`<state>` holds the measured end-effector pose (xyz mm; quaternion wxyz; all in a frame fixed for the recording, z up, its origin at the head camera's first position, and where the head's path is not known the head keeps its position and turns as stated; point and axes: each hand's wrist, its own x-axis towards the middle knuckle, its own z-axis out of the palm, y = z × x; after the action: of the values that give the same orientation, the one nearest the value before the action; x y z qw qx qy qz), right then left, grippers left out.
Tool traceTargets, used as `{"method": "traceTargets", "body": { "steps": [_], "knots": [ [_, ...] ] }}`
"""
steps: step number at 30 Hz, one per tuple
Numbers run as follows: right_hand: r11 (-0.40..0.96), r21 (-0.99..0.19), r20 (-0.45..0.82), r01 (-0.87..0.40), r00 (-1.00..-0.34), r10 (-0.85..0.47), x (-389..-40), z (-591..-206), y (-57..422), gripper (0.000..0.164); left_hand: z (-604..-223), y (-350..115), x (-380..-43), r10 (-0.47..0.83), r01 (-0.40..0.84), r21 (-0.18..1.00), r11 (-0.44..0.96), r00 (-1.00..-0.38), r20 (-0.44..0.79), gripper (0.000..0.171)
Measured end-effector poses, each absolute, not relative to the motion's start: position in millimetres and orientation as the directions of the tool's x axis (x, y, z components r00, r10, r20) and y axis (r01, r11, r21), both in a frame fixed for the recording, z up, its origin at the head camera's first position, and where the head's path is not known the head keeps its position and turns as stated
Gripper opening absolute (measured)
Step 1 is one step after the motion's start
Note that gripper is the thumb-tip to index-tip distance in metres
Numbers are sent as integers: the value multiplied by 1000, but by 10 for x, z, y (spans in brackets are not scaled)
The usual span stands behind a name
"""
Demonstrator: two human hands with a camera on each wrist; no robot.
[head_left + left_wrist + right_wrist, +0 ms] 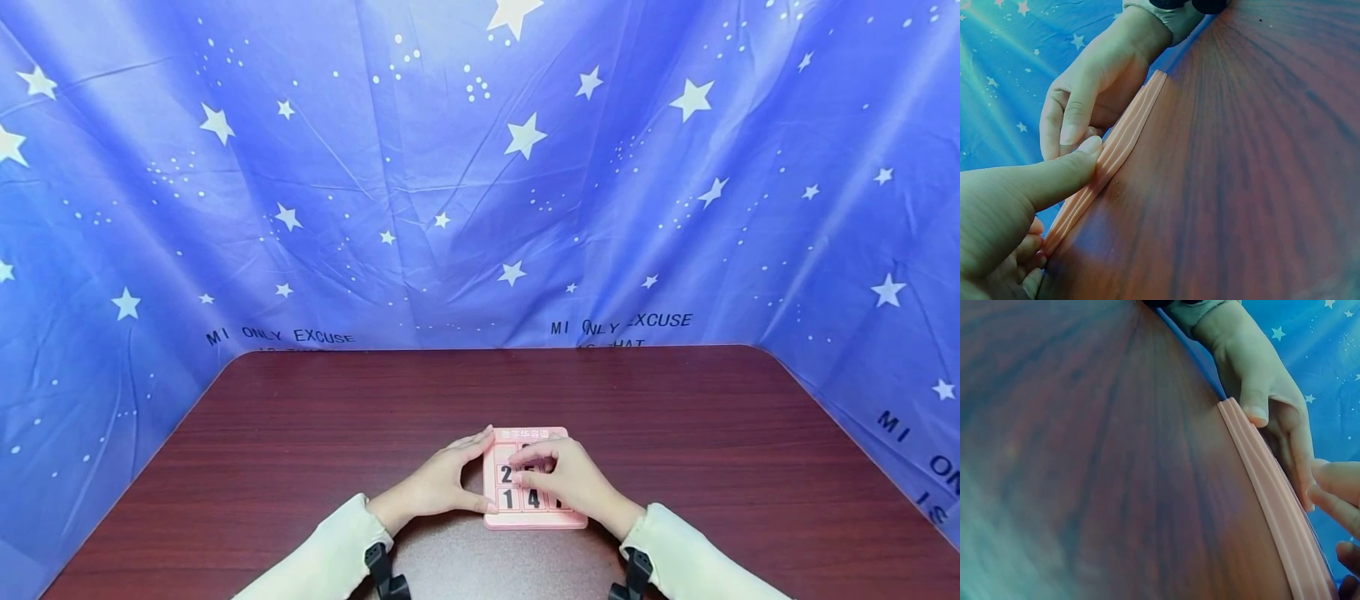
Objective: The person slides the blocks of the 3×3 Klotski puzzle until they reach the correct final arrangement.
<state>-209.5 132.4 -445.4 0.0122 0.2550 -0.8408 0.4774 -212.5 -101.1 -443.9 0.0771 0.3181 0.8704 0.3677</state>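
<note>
A pink sliding number puzzle (536,522) lies face up near the middle of the table, with the black digits 2, 1 and 4 plainly visible on its tiles. My left hand (435,483) holds it by the left side, thumb at the lower corner and fingers along the upper edge. Over the tiles, my right hand (566,482) has its thumb and index finger bent toward the 2 tile, covering the digits on the right. In the left wrist view the puzzle's ridged side (1129,134) shows under my left thumb (1072,172).
The dark red wood-grain table (315,417) extends on all sides of the puzzle. A blue curtain (450,167) with white stars hangs behind and along both sides. Black wrist straps (378,567) sit over the pale sleeves (705,550).
</note>
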Motion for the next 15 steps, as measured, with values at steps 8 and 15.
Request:
{"method": "traceTargets", "body": {
  "steps": [8,15],
  "knots": [
    [464,-755,280,-464,-867,-412,-2080,-4475,1303,18,-4446,-1001,-2137,611,504,681,532,-785,105,97],
    [487,-724,289,-488,-856,-428,-2088,-4480,1271,21,-4445,-1010,-2128,604,495,684,536,-790,99,96]
  ]
}}
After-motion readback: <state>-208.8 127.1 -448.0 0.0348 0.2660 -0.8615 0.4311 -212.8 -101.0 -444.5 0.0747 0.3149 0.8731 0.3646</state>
